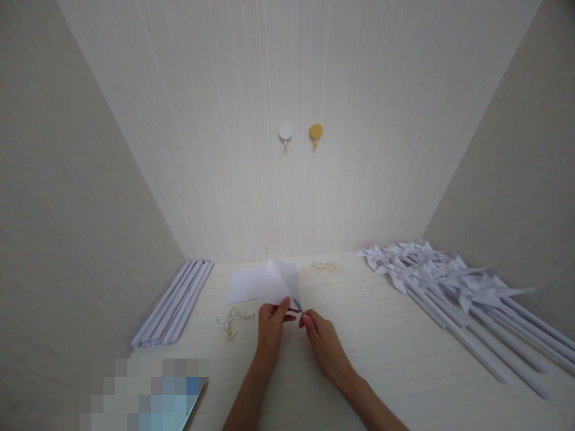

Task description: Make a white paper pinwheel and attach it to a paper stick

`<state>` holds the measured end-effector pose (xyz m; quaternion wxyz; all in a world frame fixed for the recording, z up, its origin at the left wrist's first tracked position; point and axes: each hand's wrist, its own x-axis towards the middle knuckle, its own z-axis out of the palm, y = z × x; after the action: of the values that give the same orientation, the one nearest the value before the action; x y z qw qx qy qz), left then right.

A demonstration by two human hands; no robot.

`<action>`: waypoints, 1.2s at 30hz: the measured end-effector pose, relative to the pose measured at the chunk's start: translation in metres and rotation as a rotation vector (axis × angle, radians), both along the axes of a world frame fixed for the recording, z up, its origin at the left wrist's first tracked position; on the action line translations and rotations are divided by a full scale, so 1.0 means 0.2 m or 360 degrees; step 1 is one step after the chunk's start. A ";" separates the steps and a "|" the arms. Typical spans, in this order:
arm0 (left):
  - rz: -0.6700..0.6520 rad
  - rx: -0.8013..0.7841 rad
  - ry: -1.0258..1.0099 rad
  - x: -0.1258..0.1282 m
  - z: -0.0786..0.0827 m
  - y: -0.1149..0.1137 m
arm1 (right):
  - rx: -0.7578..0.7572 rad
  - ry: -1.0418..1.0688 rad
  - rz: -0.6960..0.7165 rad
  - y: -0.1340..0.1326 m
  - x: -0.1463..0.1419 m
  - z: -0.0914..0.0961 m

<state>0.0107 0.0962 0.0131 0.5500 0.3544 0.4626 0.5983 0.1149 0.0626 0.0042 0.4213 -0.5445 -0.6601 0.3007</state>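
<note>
A white square sheet of paper (279, 278) with a diagonal crease is held up off the table. My left hand (270, 326) is closed on its lower edge, thumb on top and fingers beneath. My right hand (322, 340) is closed around what look like small scissors (297, 304), whose thin dark blade lies at the paper's lower right corner. The handles are hidden in my fingers. Behind the held sheet, more white paper (244, 284) lies flat on the table.
Rolled white paper sticks (173, 305) lie at the left; several paper pinwheels on sticks (449, 287) are piled at the right. Small pale bits (232, 322) and thin tan pieces (323, 266) lie on the table. A white hook (285, 131) and a gold hook (315, 131) are on the wall.
</note>
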 end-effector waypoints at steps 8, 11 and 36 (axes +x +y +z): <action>-0.0083 0.0007 0.0048 0.00 0.00 0.00 | -0.0003 0.0031 -0.0012 0.00 0.00 0.00; -0.0099 0.0029 0.0068 0.00 0.00 0.00 | -0.0024 0.0002 -0.0040 0.00 0.00 0.00; -0.0181 0.0042 0.0209 0.03 0.01 -0.03 | -0.0060 0.0140 -0.0075 0.02 0.01 -0.01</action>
<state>0.0163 0.0901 0.0161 0.5468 0.4258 0.4688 0.5477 0.1172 0.0665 0.0029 0.4465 -0.5538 -0.6223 0.3266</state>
